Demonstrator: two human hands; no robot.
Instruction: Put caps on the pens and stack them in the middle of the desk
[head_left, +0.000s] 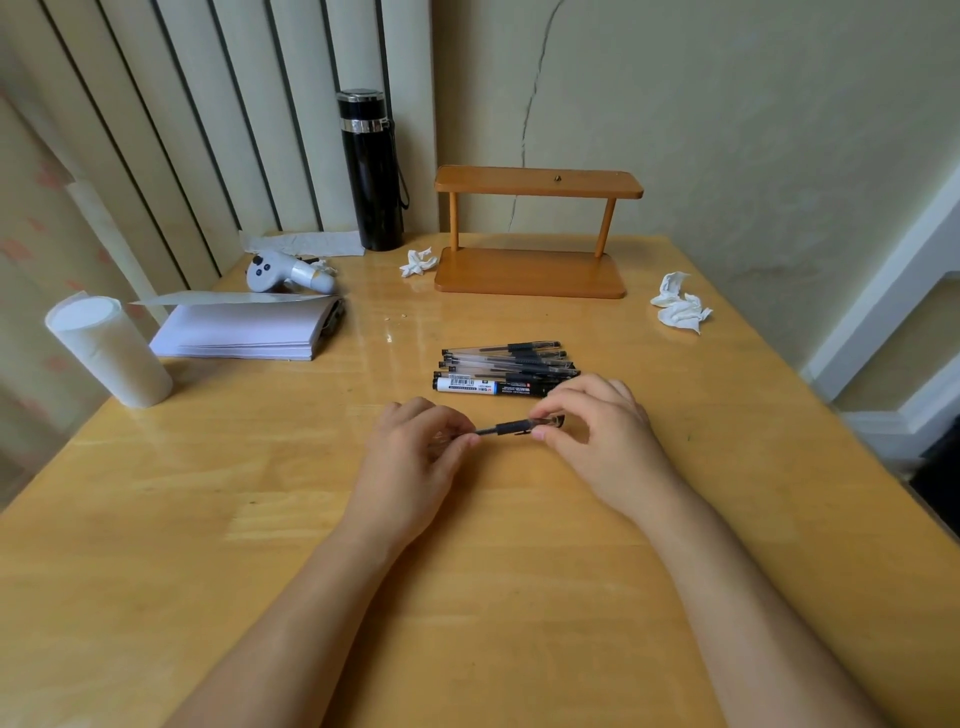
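Note:
A clear gel pen with a black grip is held level just above the wooden desk. My left hand pinches its barrel end. My right hand pinches the clear cap that sits over the pen's tip end. Just behind my hands lies a pile of several capped gel pens side by side, and a thicker white and black marker lies at the pile's near edge.
A wooden two-tier stand and a black flask are at the back. Crumpled tissues lie at the right, and a smaller tissue near the stand. A paper stack, a white roll and a grey controller occupy the left.

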